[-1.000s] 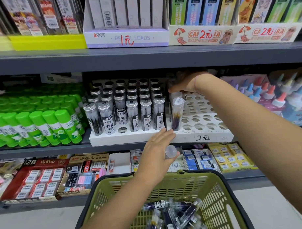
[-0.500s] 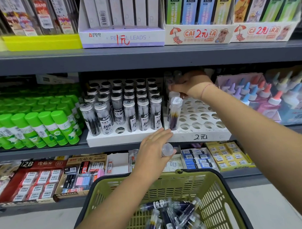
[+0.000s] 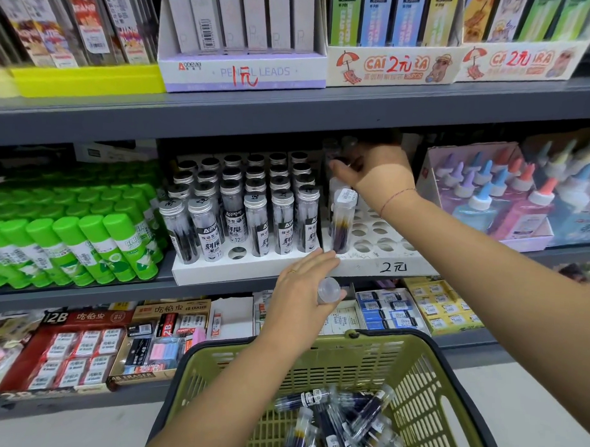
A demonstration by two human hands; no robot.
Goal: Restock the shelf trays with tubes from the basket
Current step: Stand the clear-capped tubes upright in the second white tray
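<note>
A green basket [image 3: 425,371] in front of me holds several clear tubes of dark refills [image 3: 330,422]. On the middle shelf a white tray [image 3: 238,271] is nearly full of black-labelled tubes. The white tray to its right [image 3: 379,259] is mostly bare holes, with a tube [image 3: 342,221] standing in its front left corner. My left hand [image 3: 301,290] holds a tube whose clear cap [image 3: 329,289] pokes out by the thumb; its fingertips touch the tray's front edge. My right hand [image 3: 379,169] reaches to the back left of the right tray and grips clear tubes there, partly hidden.
Green glue sticks [image 3: 86,236] fill the shelf to the left and pastel glue bottles [image 3: 488,196] stand to the right. The upper shelf's edge [image 3: 291,113] hangs just above my right hand. Eraser boxes [image 3: 82,346] line the lower shelf behind the basket.
My right hand has drawn slightly left and up at the back of the right tray. My left hand has stayed at the tray's front edge with its tube.
</note>
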